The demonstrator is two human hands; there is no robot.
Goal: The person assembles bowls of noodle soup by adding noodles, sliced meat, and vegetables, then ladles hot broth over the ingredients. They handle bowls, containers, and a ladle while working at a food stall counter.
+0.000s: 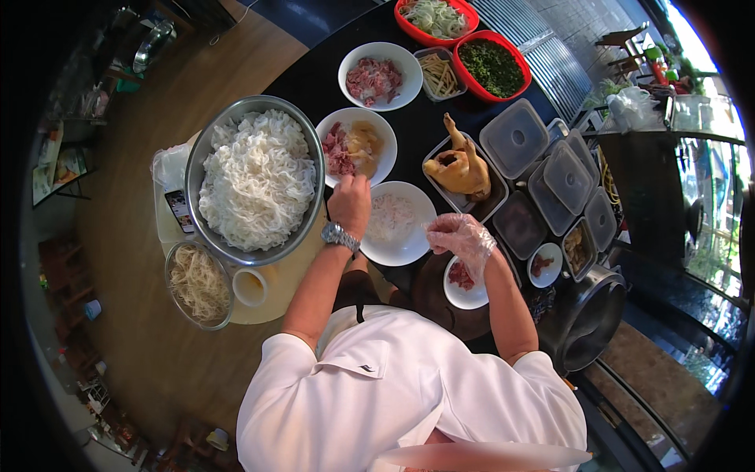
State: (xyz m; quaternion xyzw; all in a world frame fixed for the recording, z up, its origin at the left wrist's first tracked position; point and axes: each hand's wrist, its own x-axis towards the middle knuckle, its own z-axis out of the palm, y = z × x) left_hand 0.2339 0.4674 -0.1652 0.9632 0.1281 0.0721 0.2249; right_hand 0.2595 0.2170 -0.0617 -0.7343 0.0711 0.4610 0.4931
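Observation:
My left hand, bare with a metal watch at the wrist, is closed at the near rim of a white bowl of red meat slices and pale yellow poultry pieces. What its fingers hold is hidden. In a clear plastic glove, my right hand has its fingers pinched together at the right rim of another white bowl. White rice noodles lie thinly in that bowl. I cannot make out what the gloved fingertips hold. Just below this hand stands a small white bowl of raw red meat.
On the left are a large metal basin of rice noodles, a bowl of thin noodles and a yellow cup. A third meat bowl, red herb tub, whole chicken, lidded containers and dark pot stand around.

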